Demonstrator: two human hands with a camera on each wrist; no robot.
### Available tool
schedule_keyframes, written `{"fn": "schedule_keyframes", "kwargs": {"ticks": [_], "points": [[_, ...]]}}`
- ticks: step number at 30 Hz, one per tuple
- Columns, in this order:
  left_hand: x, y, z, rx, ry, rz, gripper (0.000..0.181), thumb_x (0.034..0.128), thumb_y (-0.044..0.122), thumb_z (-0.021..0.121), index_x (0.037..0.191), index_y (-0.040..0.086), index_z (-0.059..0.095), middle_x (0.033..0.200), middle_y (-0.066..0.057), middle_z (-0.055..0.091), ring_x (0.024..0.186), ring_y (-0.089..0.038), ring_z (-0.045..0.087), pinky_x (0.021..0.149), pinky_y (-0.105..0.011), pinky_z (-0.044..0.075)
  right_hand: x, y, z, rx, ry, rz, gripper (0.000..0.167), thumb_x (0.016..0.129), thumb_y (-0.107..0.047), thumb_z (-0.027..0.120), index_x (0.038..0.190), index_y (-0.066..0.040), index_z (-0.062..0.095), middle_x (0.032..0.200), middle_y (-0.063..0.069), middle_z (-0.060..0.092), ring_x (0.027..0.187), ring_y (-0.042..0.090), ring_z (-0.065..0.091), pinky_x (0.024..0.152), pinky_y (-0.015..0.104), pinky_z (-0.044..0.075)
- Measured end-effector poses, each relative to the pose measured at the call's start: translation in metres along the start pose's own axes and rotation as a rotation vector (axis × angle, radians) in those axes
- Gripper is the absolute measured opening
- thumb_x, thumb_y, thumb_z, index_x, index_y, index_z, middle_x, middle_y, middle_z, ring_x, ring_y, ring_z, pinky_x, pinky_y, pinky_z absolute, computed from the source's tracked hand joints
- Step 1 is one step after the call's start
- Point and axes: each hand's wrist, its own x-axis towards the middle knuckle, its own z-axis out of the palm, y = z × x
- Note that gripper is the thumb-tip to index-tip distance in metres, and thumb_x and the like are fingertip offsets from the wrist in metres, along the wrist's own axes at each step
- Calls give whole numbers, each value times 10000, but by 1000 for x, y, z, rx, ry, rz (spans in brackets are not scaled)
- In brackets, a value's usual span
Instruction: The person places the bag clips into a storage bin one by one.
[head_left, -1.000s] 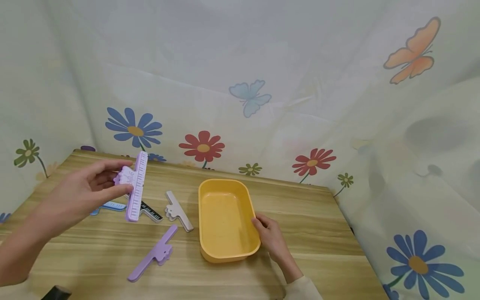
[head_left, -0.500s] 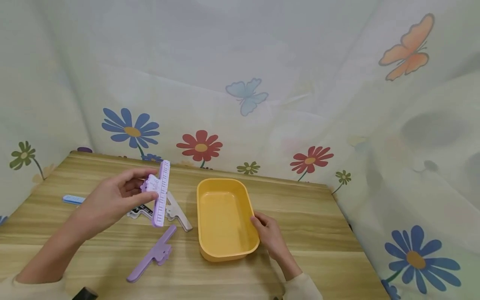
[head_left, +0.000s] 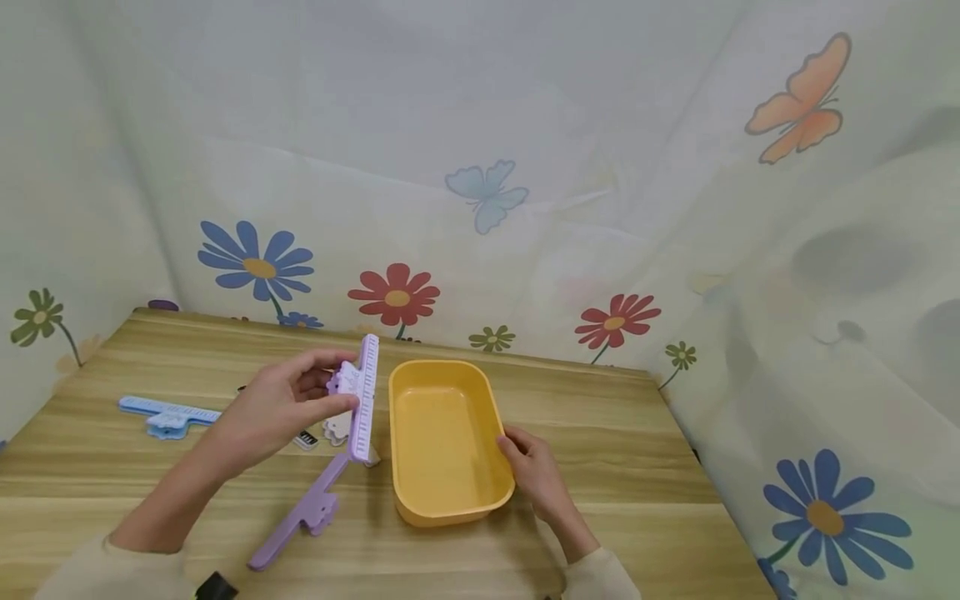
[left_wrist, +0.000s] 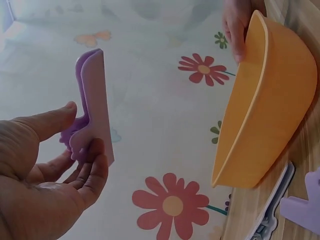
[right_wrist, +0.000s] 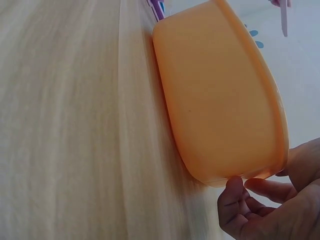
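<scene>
My left hand (head_left: 273, 408) pinches a light purple clip (head_left: 364, 398) with piano-key markings, holding it upright above the table just left of the yellow bin (head_left: 447, 446). The left wrist view shows thumb and fingers on the scalloped handles of that clip (left_wrist: 95, 110). With its thumb at the rim, my right hand (head_left: 540, 471) grips the bin's right side. Nothing lies inside the bin. Under and beside the left arm are a plain purple clip (head_left: 300, 515), a blue clip (head_left: 168, 417), a white clip (head_left: 335, 428) and a black-and-white clip (head_left: 305, 439), the last two partly hidden.
The wooden table (head_left: 630, 500) extends right of the bin. Along its back edge hangs a flower-and-butterfly curtain (head_left: 360, 192). A small black object (head_left: 216, 586) shows near the left sleeve at the bottom.
My left hand has carried the light purple clip rightward and slightly down toward the bin, uncovering the blue clip and covering much of the white one. The right hand has stayed on the bin.
</scene>
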Motion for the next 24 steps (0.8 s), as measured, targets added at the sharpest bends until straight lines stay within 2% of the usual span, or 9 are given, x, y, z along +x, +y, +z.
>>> {"fn": "schedule_keyframes", "kwargs": {"ticks": [5,11,13,18,24], "points": [[6,-2,11,-35,-7,3,581,949,220,778,1432,-5,548,1195,-138,658,979,-239,641,803,-220,561,2,-1,1,3,7,7,385,1087,-143,541,1376,106,587,1264,269,663,1067,341,680,880,420,593],[13,-6,26,-70,-19,-15,593,942,229,786,1429,-9,544,1220,-149,644,998,-254,639,824,-217,560,3,-1,1,2,1,5,350,1082,-54,508,1344,169,570,1238,338,644,1066,436,661,885,514,583],[16,-7,32,-90,-25,-20,588,937,214,791,1424,-8,547,1240,-158,641,1017,-262,643,837,-227,563,3,-1,2,-6,1,4,347,1081,-56,511,1338,169,576,1224,331,652,1051,425,668,870,496,591],[22,-8,51,-137,-50,-31,579,930,171,794,1419,-17,547,1286,-177,627,1044,-266,645,865,-244,569,3,0,2,-12,8,5,363,1086,-122,535,1354,113,602,1219,252,683,1015,298,690,828,373,603],[27,-4,72,-178,-75,-66,558,924,147,798,1407,-4,563,1294,-174,630,1025,-251,648,859,-260,576,1,1,1,3,-9,3,346,1080,-78,528,1343,137,597,1206,255,685,994,279,692,814,359,604]]}}
